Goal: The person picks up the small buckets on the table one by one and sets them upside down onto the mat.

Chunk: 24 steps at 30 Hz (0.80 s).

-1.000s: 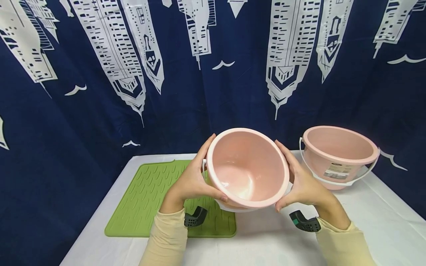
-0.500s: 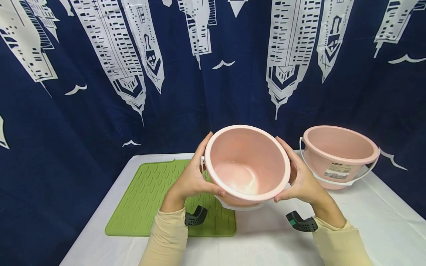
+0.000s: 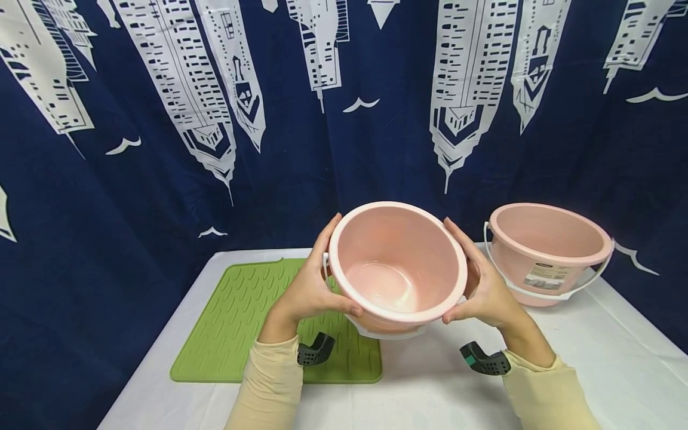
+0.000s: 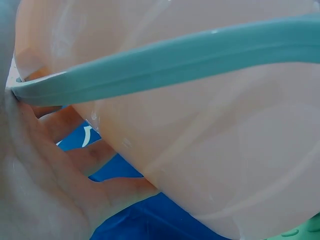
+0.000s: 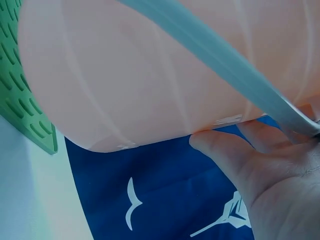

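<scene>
The bucket (image 3: 398,263) is tilted above the white table (image 3: 430,394), left hand (image 3: 307,292) and right hand (image 3: 486,294) gripping its sides. A green mat (image 3: 231,322) lies left, a second bucket (image 3: 545,254) stands right; navy cloth (image 3: 376,155) hangs behind.

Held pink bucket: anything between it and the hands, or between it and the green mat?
Only its own handle, whose ends run beside the left hand and right hand; both touch the held bucket. Nothing visible stands between it and the green mat.

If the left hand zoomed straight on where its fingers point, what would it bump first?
Apart from the pink bucket it holds, the left hand would probably meet the blue curtain; how far is unclear.
</scene>
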### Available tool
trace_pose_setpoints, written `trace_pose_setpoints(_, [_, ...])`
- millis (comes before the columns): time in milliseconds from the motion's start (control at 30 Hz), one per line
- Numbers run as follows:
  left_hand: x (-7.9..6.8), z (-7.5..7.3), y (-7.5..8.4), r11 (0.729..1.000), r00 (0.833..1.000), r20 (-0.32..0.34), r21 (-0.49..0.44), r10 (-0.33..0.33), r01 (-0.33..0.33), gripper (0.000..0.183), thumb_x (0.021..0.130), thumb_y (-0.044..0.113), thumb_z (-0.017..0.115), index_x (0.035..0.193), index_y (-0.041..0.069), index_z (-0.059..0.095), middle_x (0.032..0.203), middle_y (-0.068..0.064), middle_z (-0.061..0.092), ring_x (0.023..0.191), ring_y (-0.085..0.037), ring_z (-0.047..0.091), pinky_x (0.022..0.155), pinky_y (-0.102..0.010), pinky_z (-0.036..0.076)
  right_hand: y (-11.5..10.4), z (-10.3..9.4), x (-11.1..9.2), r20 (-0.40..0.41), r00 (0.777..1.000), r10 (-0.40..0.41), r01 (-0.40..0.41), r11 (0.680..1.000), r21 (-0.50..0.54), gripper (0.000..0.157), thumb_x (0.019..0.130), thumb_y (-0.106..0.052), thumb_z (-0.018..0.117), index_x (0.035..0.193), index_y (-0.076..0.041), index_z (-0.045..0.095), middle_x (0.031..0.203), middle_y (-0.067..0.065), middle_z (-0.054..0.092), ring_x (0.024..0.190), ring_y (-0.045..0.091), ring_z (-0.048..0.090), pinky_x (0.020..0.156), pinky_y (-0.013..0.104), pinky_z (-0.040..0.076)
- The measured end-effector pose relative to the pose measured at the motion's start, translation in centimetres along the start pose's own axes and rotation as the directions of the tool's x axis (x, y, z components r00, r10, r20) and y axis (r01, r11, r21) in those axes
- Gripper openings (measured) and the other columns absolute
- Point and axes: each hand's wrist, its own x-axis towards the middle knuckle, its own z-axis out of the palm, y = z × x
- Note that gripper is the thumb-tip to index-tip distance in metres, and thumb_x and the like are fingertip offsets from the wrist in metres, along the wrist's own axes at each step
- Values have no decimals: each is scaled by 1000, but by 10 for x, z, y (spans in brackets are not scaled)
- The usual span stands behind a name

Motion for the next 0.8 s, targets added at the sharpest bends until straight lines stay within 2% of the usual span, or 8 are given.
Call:
trace_pose_setpoints(200, [0,0,1,1000,1000,0,0,-2,2,146,51,63,94,163,21,9,162,-2,23,138,-40,32,104,-67,35,-3,1,0,-19,1000,25,-25,1000,1,144,48,-1,101,161,-5,13,161,21,23,138,27,39,102,35,47])
trace_pose_setpoints(367, [0,0,0,1000,1000,-2,2,0,0,147,51,64,93,163,20,9,163,-2,23,138,-40,33,104,-67,36,-4,1,0,-23,999,36,-36,999,2,144,47,3,101,161,-5,14,160,22,23,138,28,39,101,36,47])
trace_pose_setpoints(467, [1,0,0,1000,1000,0,-6,13,-13,148,51,64,93,163,17,8,161,-6,25,139,-38,33,106,-63,37,-4,0,1,-27,1000,8,-8,1000,16,141,49,0,101,161,-4,14,159,22,24,138,28,40,102,35,47])
trace_pose_setpoints(633, [1,-1,0,999,1000,6,-34,14,-13,148,51,63,92,163,17,6,161,-10,28,145,-28,30,113,-52,31,-3,-3,1,-82,995,-52,61,992,108,136,53,-2,101,160,-1,16,158,20,29,135,27,41,101,34,48])
trace_pose_setpoints(800, [0,-2,-2,1000,1000,8,-25,-4,4,147,52,62,91,163,17,5,163,-9,24,148,-25,25,116,-52,24,-5,-3,0,-142,987,-74,103,973,205,134,54,-4,101,160,-1,19,160,16,28,137,25,40,101,33,47])
